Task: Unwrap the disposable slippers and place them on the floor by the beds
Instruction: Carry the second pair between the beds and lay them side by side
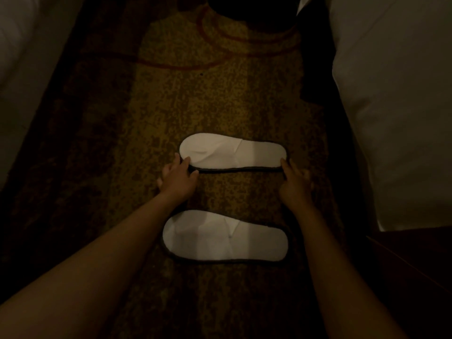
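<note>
Two white disposable slippers with dark edging lie flat on the patterned carpet, toes to the left, one behind the other. On the far slipper point(232, 152), my left hand point(178, 178) rests with fingers spread on the toe end. At its heel end my right hand point(294, 182) touches the edge with its fingertips. Between my forearms lies the near slipper point(225, 237), untouched. No wrapper is in sight.
A white-sheeted bed point(396, 99) runs along the right, another bed point(22, 57) along the left. A dark round object point(252, 8) stands on the carpet at the top. A dark piece of furniture point(415, 265) sits at the lower right. The room is dim.
</note>
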Action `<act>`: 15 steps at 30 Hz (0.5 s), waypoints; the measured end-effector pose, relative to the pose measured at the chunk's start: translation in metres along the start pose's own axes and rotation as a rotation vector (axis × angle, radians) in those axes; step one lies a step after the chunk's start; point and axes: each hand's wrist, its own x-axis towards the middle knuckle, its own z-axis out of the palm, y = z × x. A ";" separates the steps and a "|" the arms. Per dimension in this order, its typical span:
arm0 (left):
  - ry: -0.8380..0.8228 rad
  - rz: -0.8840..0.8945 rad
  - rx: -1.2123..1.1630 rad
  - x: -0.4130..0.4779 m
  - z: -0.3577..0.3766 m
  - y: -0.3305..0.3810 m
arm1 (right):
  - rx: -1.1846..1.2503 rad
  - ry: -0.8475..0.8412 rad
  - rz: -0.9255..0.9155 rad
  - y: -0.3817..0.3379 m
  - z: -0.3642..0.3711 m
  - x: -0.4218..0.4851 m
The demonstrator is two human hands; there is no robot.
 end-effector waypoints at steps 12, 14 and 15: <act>-0.355 -0.084 0.413 -0.113 -0.107 0.039 | -0.063 -0.483 0.169 -0.098 -0.108 -0.105; -0.400 -0.004 0.424 -0.140 -0.138 0.060 | -0.135 -0.564 0.199 -0.116 -0.143 -0.129; -0.418 0.025 0.422 -0.156 -0.156 0.072 | -0.144 -0.594 0.208 -0.125 -0.163 -0.142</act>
